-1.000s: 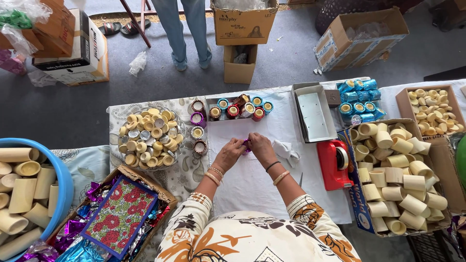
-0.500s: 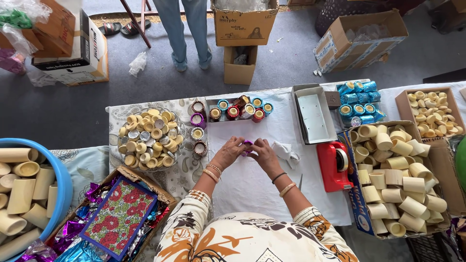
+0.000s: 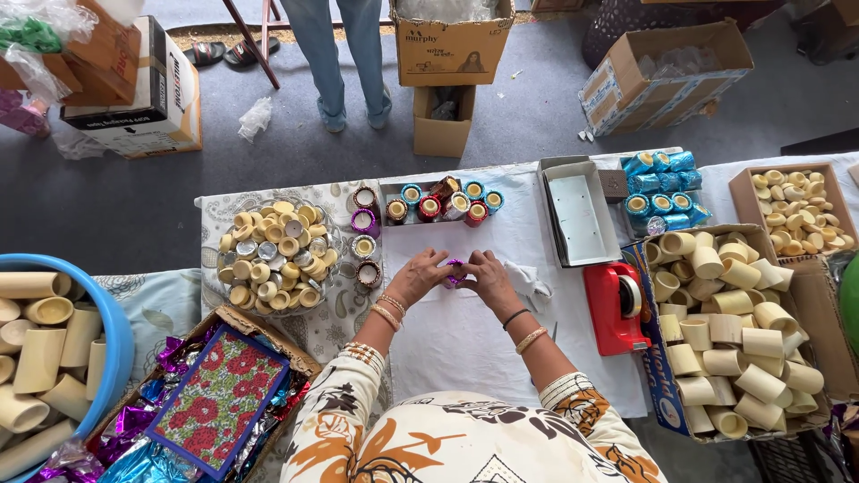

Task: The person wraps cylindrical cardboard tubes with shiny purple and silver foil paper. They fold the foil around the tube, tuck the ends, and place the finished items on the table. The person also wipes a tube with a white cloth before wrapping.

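My left hand [image 3: 419,274] and my right hand [image 3: 488,275] meet over the white cloth in the middle of the table [image 3: 465,340]. Together they pinch a small cup wrapped in purple foil [image 3: 455,273], most of it hidden by my fingers. Just beyond the hands runs a row of foil-wrapped cups [image 3: 443,204] in red, blue and gold. Three more wrapped cups [image 3: 365,234] stand in a column to the left of my hands.
A glass bowl of small cream cups [image 3: 273,255] sits left. A red tape dispenser [image 3: 616,307] and an open grey box [image 3: 577,213] lie right. Boxes of cream tubes [image 3: 729,331], a blue tub [image 3: 54,349], a box of foil sheets [image 3: 206,402]. A person's legs [image 3: 344,54] stand beyond the table.
Both hands have stayed together over the cloth, shifting slightly toward me while turning the purple cup between the fingers.
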